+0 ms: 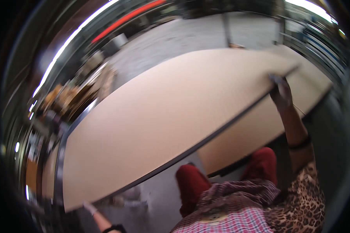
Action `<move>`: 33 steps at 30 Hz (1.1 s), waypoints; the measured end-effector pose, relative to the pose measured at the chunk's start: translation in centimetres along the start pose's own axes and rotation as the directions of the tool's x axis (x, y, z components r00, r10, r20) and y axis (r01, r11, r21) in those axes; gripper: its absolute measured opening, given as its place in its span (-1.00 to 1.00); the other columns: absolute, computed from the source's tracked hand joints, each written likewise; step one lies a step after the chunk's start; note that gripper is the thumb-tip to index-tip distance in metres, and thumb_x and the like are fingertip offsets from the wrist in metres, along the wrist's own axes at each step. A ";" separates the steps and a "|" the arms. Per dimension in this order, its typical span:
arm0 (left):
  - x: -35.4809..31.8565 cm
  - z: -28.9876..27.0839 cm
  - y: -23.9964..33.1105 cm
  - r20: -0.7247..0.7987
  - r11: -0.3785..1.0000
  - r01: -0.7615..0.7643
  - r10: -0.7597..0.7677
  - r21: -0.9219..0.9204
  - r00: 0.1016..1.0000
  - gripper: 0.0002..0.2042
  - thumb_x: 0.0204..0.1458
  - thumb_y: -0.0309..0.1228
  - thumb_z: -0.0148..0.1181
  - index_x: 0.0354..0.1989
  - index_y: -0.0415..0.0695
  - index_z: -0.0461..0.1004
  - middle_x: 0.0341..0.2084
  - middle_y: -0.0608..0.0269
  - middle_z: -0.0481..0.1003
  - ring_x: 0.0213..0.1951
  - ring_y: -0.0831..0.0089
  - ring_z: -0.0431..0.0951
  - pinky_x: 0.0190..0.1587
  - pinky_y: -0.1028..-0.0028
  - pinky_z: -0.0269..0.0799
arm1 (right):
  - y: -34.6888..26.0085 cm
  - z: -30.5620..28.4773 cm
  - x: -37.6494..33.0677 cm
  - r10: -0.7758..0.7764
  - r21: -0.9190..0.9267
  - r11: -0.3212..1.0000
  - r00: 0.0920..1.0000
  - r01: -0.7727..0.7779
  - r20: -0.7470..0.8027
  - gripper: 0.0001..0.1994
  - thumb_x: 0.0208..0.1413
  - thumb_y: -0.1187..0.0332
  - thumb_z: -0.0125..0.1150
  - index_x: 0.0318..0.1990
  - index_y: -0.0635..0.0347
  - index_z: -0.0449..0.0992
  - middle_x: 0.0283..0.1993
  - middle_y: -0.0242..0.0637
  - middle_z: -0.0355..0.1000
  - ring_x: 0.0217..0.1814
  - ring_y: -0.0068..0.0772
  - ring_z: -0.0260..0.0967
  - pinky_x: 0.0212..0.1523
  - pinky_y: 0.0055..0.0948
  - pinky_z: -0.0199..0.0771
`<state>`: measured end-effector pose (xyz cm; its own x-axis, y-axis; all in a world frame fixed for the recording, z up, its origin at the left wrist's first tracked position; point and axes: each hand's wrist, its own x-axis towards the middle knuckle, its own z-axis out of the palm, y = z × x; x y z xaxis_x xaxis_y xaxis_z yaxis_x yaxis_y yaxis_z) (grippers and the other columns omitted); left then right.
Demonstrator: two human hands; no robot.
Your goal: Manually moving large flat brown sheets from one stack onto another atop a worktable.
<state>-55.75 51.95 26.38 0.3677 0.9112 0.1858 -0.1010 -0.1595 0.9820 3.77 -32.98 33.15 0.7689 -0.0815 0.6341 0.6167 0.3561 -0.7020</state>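
A large tan board (155, 116) with a dark near edge slants across the view, its right end raised higher than its left in the picture. At its far right part, my right hand (280, 90), in what looks like a pale glove, is closed round the dark edge. Down at the board's near left corner, my left hand (90, 208) holds the same edge; its fingers are small and partly hidden by the board. A second tan board (241, 143) lies beneath, showing between the upper board's edge and my legs.
To the left stand stacked brown sheets (76, 97) and a dark metal rail (60, 167) along the board's end. Metal racking (315, 39) rises at the far right. A dark post (226, 29) stands beyond the board on the grey concrete floor (182, 35).
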 end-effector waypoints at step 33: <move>-17.0 52.2 -21.0 0.484 0.800 0.292 -0.562 0.524 0.670 -0.44 -0.25 -0.45 0.31 -0.03 -0.33 0.21 -0.16 0.00 0.37 -0.18 0.19 0.39 -0.11 0.29 0.34 | 16.7 -28.1 -22.7 0.672 0.093 0.197 0.066 -0.976 -0.738 -0.58 -0.06 0.26 0.18 -0.08 0.34 0.31 -0.12 -0.02 0.36 -0.15 -0.06 0.33 -0.18 -0.15 0.34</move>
<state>-11.62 19.96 4.37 0.7509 0.5165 -0.4115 0.5114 -0.0605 0.8572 1.38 -51.37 -2.11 0.5892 -0.4527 -0.6693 -0.6443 0.2366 -0.7272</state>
